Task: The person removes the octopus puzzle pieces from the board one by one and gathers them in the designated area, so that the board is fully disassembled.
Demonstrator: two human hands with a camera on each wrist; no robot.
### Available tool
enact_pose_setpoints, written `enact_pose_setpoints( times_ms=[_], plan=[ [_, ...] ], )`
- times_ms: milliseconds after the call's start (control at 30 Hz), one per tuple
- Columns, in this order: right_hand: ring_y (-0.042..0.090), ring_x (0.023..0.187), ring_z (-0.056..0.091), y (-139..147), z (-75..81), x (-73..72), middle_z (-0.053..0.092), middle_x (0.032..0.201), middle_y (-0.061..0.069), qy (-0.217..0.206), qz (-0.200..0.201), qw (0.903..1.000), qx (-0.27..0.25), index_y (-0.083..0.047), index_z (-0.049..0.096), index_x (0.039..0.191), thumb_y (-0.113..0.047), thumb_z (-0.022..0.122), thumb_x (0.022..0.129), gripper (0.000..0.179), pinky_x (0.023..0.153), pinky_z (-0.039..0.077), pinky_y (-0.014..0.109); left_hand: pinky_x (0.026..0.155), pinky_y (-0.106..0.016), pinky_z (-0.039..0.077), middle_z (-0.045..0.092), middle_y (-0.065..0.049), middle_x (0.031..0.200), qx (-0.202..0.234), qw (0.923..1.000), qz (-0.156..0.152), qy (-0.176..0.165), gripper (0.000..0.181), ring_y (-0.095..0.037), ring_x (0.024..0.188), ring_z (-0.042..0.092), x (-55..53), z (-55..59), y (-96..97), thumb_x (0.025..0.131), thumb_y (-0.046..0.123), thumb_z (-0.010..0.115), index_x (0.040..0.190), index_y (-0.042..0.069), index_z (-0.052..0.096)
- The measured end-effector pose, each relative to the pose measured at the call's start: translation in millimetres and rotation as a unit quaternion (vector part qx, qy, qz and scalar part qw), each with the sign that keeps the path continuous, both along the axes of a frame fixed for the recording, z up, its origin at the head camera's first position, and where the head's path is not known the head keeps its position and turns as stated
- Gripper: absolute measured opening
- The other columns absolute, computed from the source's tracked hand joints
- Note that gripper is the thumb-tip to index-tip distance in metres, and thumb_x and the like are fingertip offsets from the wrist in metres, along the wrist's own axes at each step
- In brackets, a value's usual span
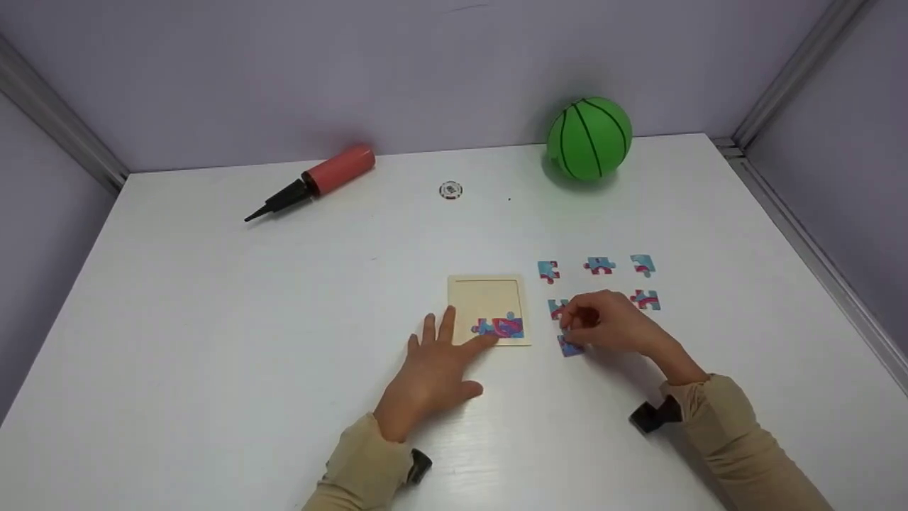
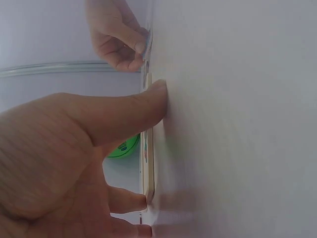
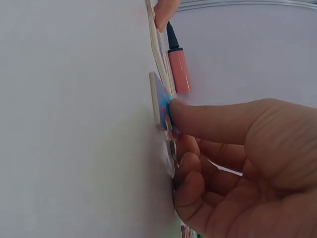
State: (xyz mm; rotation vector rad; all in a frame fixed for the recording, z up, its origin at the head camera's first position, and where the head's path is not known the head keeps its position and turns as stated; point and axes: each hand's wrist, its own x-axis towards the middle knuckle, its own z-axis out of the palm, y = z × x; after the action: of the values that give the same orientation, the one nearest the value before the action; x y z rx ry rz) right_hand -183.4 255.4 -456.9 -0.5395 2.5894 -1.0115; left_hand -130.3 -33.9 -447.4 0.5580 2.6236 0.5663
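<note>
A square wooden puzzle tray (image 1: 484,298) lies on the white table, with joined blue, pink and purple puzzle pieces (image 1: 505,327) in its lower right corner. My left hand (image 1: 429,372) rests with fingers spread at the tray's lower left, its index fingertip at the lower edge beside those pieces. To the right of the tray, my right hand (image 1: 613,323) pinches a puzzle piece (image 1: 569,348) between thumb and fingers. In the right wrist view this puzzle piece (image 3: 161,101) is tilted, its printed side towards the thumb. Another puzzle piece (image 1: 556,308) is partly behind the right fingers.
Several loose puzzle pieces (image 1: 600,265) lie in rows right of the tray, one puzzle piece (image 1: 645,299) just beyond the right hand. Farther back are a red and black hand pump (image 1: 342,170), a round chip (image 1: 450,189) and a green ball (image 1: 590,139) near the wall.
</note>
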Motion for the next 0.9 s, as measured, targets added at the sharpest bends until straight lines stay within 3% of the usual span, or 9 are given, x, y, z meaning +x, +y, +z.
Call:
enact_pose_setpoints(
  times_ms=[333, 567, 900],
  plan=[
    [0.017, 0.071, 0.051, -11, 7.1, -4.7, 0.059, 0.077, -0.002, 0.011, -0.015, 0.9998, 0.013, -0.011, 0.067, 0.091, -0.014, 0.071, 0.086, 0.007, 0.061, 0.043, 0.026, 0.104, -0.068, 0.017, 0.004, -0.026, 0.157, 0.012, 0.9994, 0.029, -0.011, 0.064, -0.05, 0.141, 0.003, 2.8, 7.5, 9.8, 0.087, 0.022, 0.067, 0.146, 0.025, 0.041],
    [0.016, 0.07, 0.052, -45, 15.7, -16.6, 0.06, 0.078, -0.001, 0.025, 0.018, 0.9995, -0.008, -0.01, 0.068, 0.09, -0.015, 0.071, 0.087, 0.007, 0.062, 0.045, 0.028, 0.104, -0.066, 0.022, 0.005, -0.033, 0.154, -0.008, 0.9992, 0.039, 0.005, 0.065, -0.052, 0.14, 0.004, 8.9, 5.3, 30.4, 0.087, 0.037, 0.067, 0.147, 0.028, 0.041],
    [0.013, 0.071, 0.052, -88, 13.1, -37.1, 0.067, 0.084, 0.005, 0.024, 0.092, 0.9941, -0.054, -0.002, 0.072, 0.094, -0.008, 0.062, 0.092, 0.012, 0.068, 0.046, 0.029, 0.105, -0.064, 0.023, 0.007, -0.035, 0.152, -0.028, 0.9991, 0.027, 0.015, 0.069, -0.053, 0.139, 0.006, 10.8, 1.1, 36.4, 0.085, 0.041, 0.07, 0.146, 0.032, 0.041]
  ],
)
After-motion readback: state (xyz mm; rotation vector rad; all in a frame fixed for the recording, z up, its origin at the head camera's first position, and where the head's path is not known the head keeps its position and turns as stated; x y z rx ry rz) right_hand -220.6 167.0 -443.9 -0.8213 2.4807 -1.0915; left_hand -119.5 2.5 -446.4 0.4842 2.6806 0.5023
